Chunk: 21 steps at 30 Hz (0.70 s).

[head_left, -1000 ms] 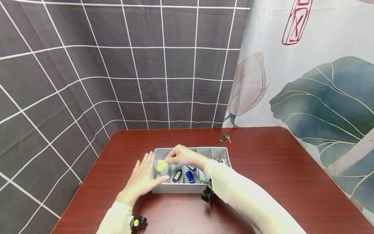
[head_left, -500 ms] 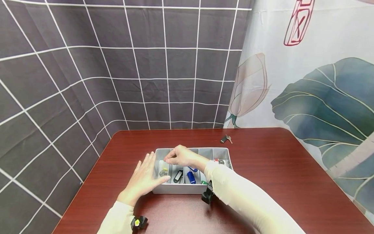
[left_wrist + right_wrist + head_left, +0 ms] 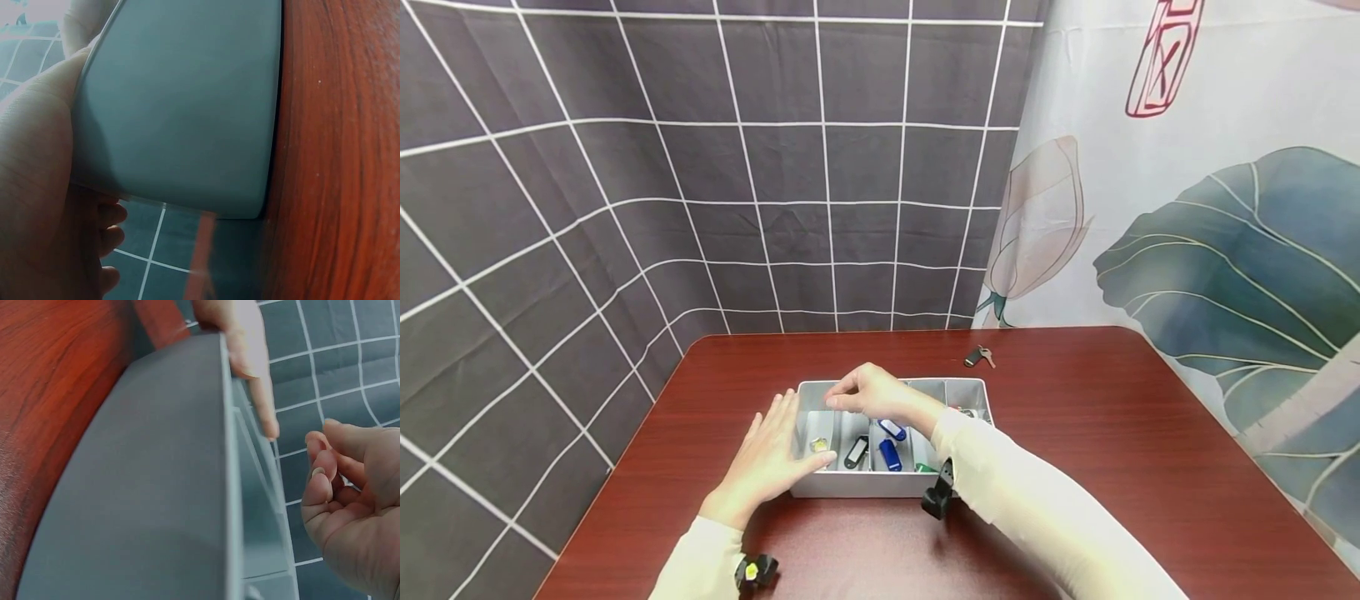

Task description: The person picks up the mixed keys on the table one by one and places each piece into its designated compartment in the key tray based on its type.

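A grey divided box [image 3: 865, 485] sits on the table. My left hand [image 3: 767, 450] rests on its left end with straight fingers, the thumb over the front rim; the left wrist view has this hand [image 3: 34, 150] against the grey wall. Above the left compartments is my right hand [image 3: 876, 393], its fingers curled with nothing visible between them, as the right wrist view of the hand [image 3: 353, 500] also shows. Something small and yellow [image 3: 819, 445], a key tag, lies in the leftmost compartment. Beside it are a black key tag [image 3: 857, 451] and two blue key tags [image 3: 890, 455].
Something green [image 3: 924, 468] shows low in a compartment further right, and small items [image 3: 973, 412] lie in the rightmost one. Behind the box, a key with a dark tag [image 3: 977, 357] lies on the red-brown table [image 3: 1075, 400]. A dark gridded curtain [image 3: 775, 167] hangs behind.
The right hand has let go of the yellow key tag, which dropped into the leftmost compartment. It has since risen slightly and shifted right. The left hand has stayed on the box.
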### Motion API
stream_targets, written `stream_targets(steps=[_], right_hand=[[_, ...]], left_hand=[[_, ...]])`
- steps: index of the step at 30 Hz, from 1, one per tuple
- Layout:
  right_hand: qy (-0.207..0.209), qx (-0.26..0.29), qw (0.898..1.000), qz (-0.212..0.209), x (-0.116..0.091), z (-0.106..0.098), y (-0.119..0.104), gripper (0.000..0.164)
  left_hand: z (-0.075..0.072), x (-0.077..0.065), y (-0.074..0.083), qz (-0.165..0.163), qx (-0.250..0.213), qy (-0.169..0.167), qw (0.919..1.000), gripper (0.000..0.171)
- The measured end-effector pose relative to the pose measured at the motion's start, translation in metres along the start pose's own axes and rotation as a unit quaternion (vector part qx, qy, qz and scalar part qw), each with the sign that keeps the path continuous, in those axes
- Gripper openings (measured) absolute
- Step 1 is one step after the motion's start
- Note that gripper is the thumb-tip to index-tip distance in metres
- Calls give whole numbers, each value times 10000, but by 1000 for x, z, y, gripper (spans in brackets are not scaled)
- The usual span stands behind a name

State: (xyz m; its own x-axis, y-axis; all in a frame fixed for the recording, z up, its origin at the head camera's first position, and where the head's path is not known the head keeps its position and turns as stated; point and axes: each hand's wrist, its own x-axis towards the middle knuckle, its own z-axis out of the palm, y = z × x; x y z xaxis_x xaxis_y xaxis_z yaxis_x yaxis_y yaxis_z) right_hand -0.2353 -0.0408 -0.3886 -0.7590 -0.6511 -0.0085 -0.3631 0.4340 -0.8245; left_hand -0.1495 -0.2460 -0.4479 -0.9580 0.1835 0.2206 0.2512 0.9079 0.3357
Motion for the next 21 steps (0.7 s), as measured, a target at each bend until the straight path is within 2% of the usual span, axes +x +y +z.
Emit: stream_targets(steps=[5,11,17,21], right_hand=[[110,409,9990,-106,-5,-15,1,26],[256,697,9972,26,-23,-47,3,28],[687,743,9948,116,-44,-83,20,30],[1000,806,9912,314,-57,-104,40,33]], left_hand=[[0,0,0,-4,-99,6,10000,116],[1,1,0,10,-124,44,9999,117],[2,2,-1,63,-105,112,9999,116],[4,2,-2,72,-85,156,9998,114]])
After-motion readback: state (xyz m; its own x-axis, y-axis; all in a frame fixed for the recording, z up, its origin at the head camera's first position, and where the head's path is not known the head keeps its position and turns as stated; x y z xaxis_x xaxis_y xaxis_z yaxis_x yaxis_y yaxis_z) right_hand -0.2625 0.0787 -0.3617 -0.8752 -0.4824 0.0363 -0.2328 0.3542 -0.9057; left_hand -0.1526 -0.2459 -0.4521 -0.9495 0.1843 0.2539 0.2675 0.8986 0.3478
